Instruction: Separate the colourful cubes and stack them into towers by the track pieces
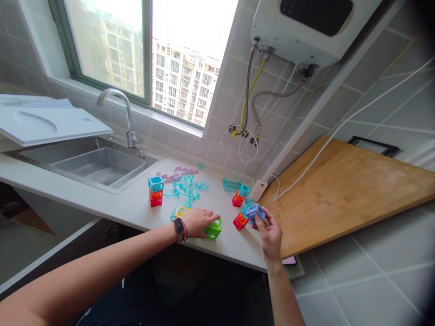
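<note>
Left hand (200,220) closed over green cube (214,229), right of sink (90,165), pinning it to counter (136,206). Right hand (268,231) pinched purple cube (255,212) aloft, further right, clear of red cube (239,221).

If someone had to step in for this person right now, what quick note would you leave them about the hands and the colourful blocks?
Left hand: resting on the green cube at the counter's front edge.
Right hand: holding a purple cube just above the counter.
Stacked: a blue-on-red stack near the sink, a second blue-on-red pair farther right.
Loose: teal curved pieces, pink wavy piece, red cube.
</note>
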{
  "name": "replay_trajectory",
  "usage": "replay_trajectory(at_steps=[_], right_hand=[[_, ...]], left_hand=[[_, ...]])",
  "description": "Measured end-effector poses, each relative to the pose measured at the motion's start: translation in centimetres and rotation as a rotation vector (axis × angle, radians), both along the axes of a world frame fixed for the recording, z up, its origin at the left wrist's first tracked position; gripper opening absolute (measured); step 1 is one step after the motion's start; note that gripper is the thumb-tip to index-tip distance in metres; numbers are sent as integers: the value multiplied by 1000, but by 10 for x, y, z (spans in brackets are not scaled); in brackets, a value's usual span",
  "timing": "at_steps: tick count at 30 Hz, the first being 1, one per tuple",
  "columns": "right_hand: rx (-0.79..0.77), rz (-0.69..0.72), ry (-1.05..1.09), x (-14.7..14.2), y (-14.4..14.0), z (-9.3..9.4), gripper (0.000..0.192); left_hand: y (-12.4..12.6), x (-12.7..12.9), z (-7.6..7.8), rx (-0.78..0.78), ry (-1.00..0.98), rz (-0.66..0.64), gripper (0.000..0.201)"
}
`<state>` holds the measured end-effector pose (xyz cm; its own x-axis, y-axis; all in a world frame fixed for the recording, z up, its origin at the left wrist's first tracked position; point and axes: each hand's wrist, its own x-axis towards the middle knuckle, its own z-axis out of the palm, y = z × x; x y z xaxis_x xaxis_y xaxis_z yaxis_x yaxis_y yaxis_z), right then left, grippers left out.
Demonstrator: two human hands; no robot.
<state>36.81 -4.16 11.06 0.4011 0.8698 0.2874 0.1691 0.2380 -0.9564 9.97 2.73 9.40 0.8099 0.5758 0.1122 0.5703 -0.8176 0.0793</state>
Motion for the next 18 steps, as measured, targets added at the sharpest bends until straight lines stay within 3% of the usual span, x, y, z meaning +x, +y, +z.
replay_trajectory(at_steps=[3,6,18], right_hand=[[35,-60,-79,14,21,19,63],[46,-73,-168,23,38,24,63],[-19,-78,-275,35,58,6,63]], left_hand=[[-1,0,-1,-1,-4,7,70],[-1,0,-4,8,-10,12,70],[-1,1,-3,-4,-22,10,73]])
